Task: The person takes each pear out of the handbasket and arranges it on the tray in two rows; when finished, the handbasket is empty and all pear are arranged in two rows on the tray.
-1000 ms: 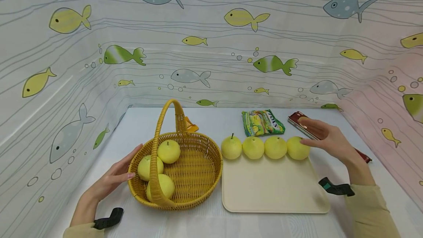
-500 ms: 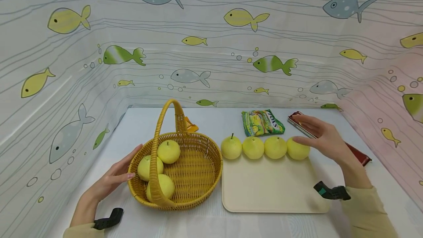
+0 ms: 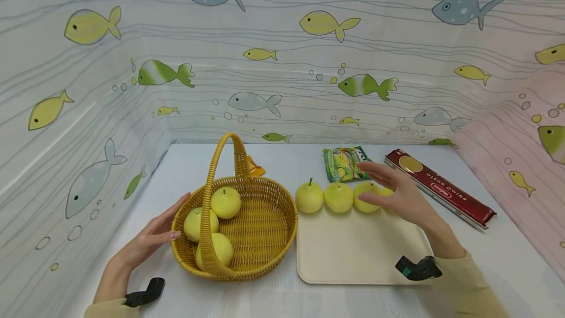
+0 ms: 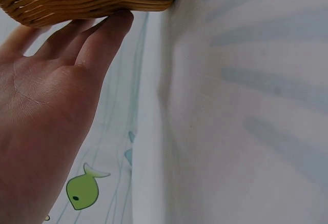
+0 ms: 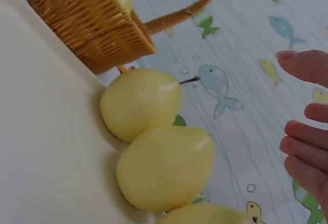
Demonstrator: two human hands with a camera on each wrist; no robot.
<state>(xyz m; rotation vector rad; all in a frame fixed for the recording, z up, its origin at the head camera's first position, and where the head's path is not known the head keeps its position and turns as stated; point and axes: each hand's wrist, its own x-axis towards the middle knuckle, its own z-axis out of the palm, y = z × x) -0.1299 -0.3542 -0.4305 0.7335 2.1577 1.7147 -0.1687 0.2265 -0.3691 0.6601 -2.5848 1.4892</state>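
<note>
A yellow wicker basket [image 3: 265, 232] with a tall handle holds 3 pale yellow pears [image 3: 226, 203] on its left side. My left hand [image 3: 147, 242] rests against its left outer wall, thumb at the rim; the left wrist view shows extended fingers [image 4: 97, 49] touching the weave. Along the far edge of a cream tray [image 3: 353, 254] several more pears [image 3: 309, 198] sit in a row. My right hand [image 3: 403, 199] hovers over the row's right end, holding nothing, thumb and fingers apart. It hides part of the rightmost pear. In the right wrist view, its fingertips [image 5: 302, 131] are apart from the pears [image 5: 141, 103].
Behind the row lies a green candy bag [image 3: 342, 166], partly covered by the right hand. A long dark red packet [image 3: 441, 188] lies at the back right. Something small and orange [image 3: 255, 167] shows behind the basket. Fish-patterned walls [image 3: 282, 77] enclose the white table.
My right hand has moved left from the red packet and rightmost pear towards the neighbouring pear, uncovering the packet. The left hand, basket and pears have stayed in place.
</note>
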